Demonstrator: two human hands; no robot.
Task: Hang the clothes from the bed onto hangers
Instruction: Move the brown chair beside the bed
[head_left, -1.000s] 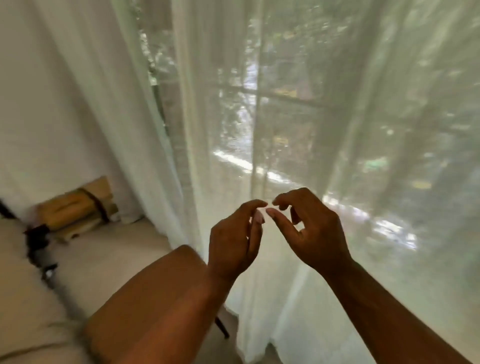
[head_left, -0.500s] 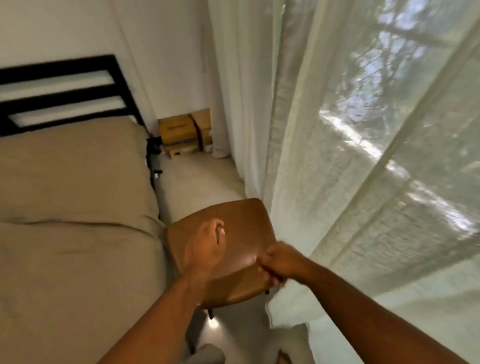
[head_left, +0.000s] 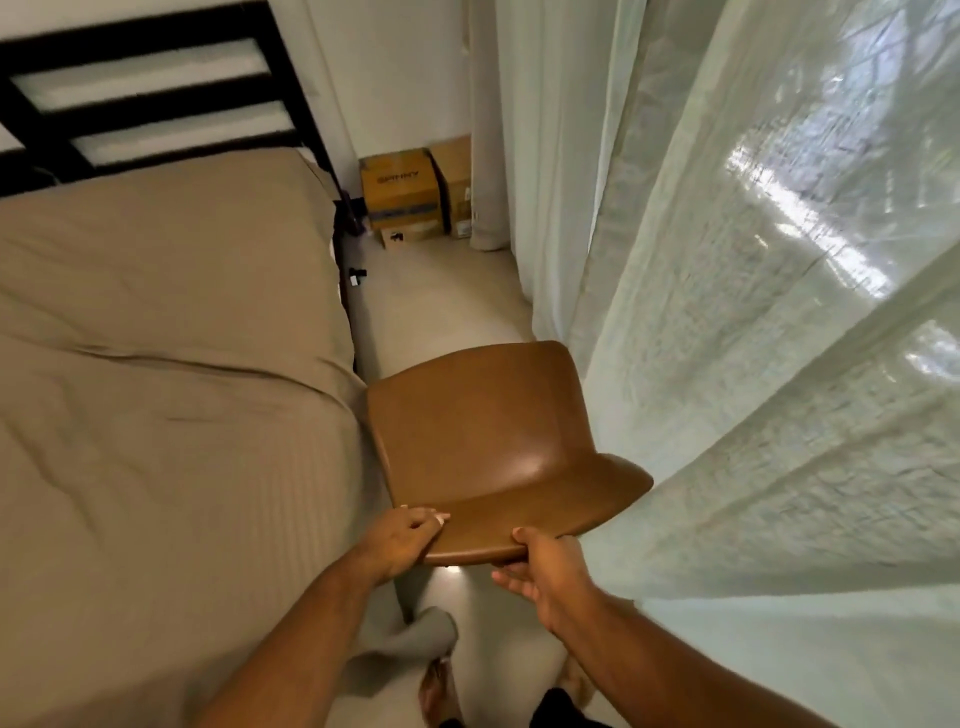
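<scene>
A brown leather chair (head_left: 483, 431) stands between the bed (head_left: 156, 364) and the curtain. My left hand (head_left: 402, 538) grips the near left edge of the chair's top. On the near right edge my right hand (head_left: 540, 566) holds on, thumb on top and fingers underneath. The bed has a tan striped cover and a black slatted headboard (head_left: 140, 88). No clothes or hangers show in the head view.
Sheer white curtains (head_left: 753, 364) hang along the right, close to the chair. Cardboard boxes (head_left: 402, 192) sit on the floor at the far wall. A narrow strip of pale floor (head_left: 441, 301) runs between bed and curtain. My feet show below.
My view swung from the window curtain down to the bed and chair. Both hands dropped from in front of the curtain and took hold of the chair's near edge.
</scene>
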